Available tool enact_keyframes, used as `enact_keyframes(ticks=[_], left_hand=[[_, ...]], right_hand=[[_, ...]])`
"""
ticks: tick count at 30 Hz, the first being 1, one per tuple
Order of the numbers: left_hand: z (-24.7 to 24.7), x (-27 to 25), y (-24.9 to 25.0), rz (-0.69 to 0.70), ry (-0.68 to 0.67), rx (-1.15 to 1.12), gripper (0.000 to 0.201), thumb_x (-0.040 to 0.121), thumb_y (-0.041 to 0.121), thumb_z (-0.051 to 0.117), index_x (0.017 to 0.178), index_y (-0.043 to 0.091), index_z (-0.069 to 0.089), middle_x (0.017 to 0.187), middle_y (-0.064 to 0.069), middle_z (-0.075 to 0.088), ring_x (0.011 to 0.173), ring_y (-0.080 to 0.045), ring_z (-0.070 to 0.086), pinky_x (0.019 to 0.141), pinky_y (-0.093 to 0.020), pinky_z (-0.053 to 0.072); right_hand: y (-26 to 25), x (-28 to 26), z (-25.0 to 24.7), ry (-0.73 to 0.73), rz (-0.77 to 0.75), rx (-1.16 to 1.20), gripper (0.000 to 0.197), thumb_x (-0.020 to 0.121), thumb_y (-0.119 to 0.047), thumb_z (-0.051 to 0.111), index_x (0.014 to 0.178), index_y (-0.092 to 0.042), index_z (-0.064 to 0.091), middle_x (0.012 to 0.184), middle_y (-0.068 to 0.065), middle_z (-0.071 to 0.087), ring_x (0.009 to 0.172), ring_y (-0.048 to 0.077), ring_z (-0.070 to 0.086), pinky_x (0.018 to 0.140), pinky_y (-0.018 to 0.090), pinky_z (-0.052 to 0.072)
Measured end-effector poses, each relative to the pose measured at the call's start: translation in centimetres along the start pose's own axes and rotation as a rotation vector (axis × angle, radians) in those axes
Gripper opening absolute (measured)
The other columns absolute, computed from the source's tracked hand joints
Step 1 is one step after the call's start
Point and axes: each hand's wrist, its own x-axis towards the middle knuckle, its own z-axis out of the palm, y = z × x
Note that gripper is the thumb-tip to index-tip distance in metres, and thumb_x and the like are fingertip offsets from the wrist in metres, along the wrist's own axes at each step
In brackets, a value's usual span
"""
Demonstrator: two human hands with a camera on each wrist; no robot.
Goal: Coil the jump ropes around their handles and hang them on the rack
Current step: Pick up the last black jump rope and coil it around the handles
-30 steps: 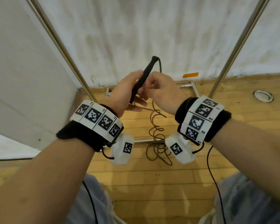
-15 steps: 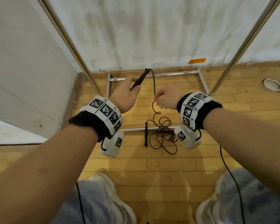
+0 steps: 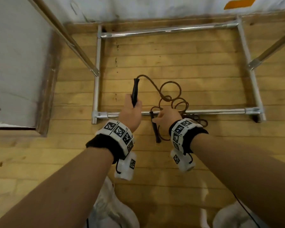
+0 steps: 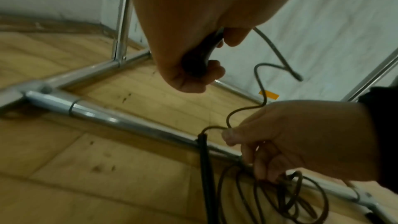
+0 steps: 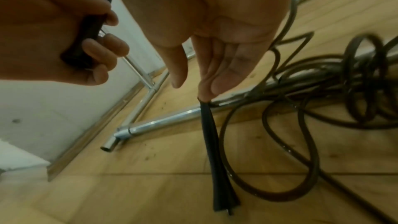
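From the head view, you are gripping one black handle [image 3: 135,92] in your left hand [image 3: 132,112], fingers wrapped around its lower end so the handle is pointing away from you. The brown rope [image 3: 171,94] is running from its top in loose loops down to the floor [image 3: 171,58]. Your right hand [image 3: 169,116] is reaching down at the second handle [image 3: 154,129], which is lying across the rack's near base bar [image 3: 212,111]. No turns are sitting around either handle yet, so I judge the coiling is barely starting and the hanging is all still ahead. The rack base is framing the loops on four sides, with slanted poles [image 3: 69,38] rising left and right.

In the left wrist view, your left hand [image 4: 193,37] is closing firmly round its handle [image 4: 200,57]. Your right hand [image 4: 290,139] is sitting just beside the top of the second handle [image 4: 204,159], with the rope [image 4: 260,91] passing by its thumb; whether it is pinching is unclear here.

In the right wrist view, your right hand [image 5: 215,43] is holding its fingers nearly straight, fingertips [image 5: 206,91] touching the top of the second handle [image 5: 215,151]; I cannot tell whether they are gripping it. The rope pile [image 5: 323,100] is draping over the base bar [image 5: 168,120], so I expect it may snag there as you lift. Open floor is lying on your side of the bar.
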Motion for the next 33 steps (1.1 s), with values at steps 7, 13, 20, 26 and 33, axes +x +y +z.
enact_keyframes(ticks=[7, 13, 20, 26, 33], left_hand=[[2.4, 1.9, -5.7, -0.153, -0.031, -0.011, 0.018, 0.097, 0.021, 0.048, 0.085, 0.029, 0.038, 0.07, -0.001, 0.047, 0.058, -0.017, 0.046, 0.056, -0.031, 0.038], [0.9, 2.9, -4.5, -0.308, -0.093, 0.052, 0.032, 0.082, 0.007, 0.061, 0.099, 0.021, 0.039, 0.088, -0.003, 0.05, 0.077, -0.02, 0.052, 0.066, -0.036, 0.048], [-2.9, -0.1, 5.1, -0.235, -0.292, -0.146, 0.009, 0.08, 0.01, 0.058, 0.085, 0.01, 0.05, 0.075, -0.008, 0.053, 0.065, -0.021, 0.048, 0.059, -0.032, 0.039], [-7.2, -7.1, 16.0, 0.047, -0.403, 0.009, 0.008, 0.09, 0.007, 0.057, 0.083, 0.011, 0.057, 0.062, -0.002, 0.055, 0.048, -0.013, 0.045, 0.043, -0.022, 0.034], [-10.4, -13.9, 23.6, 0.265, -0.157, 0.212, 0.017, 0.098, 0.02, 0.049, 0.082, 0.014, 0.053, 0.069, -0.002, 0.058, 0.044, -0.009, 0.056, 0.044, -0.021, 0.05]], right_hand=[[0.8, 4.4, 4.7, -0.038, -0.023, -0.038, 0.022, 0.093, -0.026, 0.05, 0.076, -0.014, 0.058, 0.074, 0.002, 0.058, 0.067, 0.019, 0.055, 0.052, 0.023, 0.039], [0.8, 1.5, 4.1, -0.202, -0.03, 0.462, 0.022, 0.086, -0.03, 0.06, 0.07, -0.016, 0.061, 0.053, -0.004, 0.052, 0.049, 0.011, 0.049, 0.046, 0.021, 0.039], [-3.8, -5.2, -5.1, -0.259, -0.123, 1.068, 0.021, 0.093, -0.022, 0.055, 0.075, -0.012, 0.058, 0.062, 0.003, 0.052, 0.046, 0.013, 0.047, 0.045, 0.022, 0.038], [-6.9, -15.0, -12.3, -0.144, -0.241, 1.312, 0.03, 0.098, -0.03, 0.046, 0.082, -0.008, 0.055, 0.061, 0.007, 0.054, 0.048, 0.014, 0.046, 0.045, 0.02, 0.038], [-8.3, -25.7, -18.9, 0.692, -0.555, 0.393, 0.052, 0.094, -0.04, 0.046, 0.07, 0.002, 0.063, 0.057, 0.008, 0.056, 0.054, 0.019, 0.052, 0.057, 0.029, 0.04]])
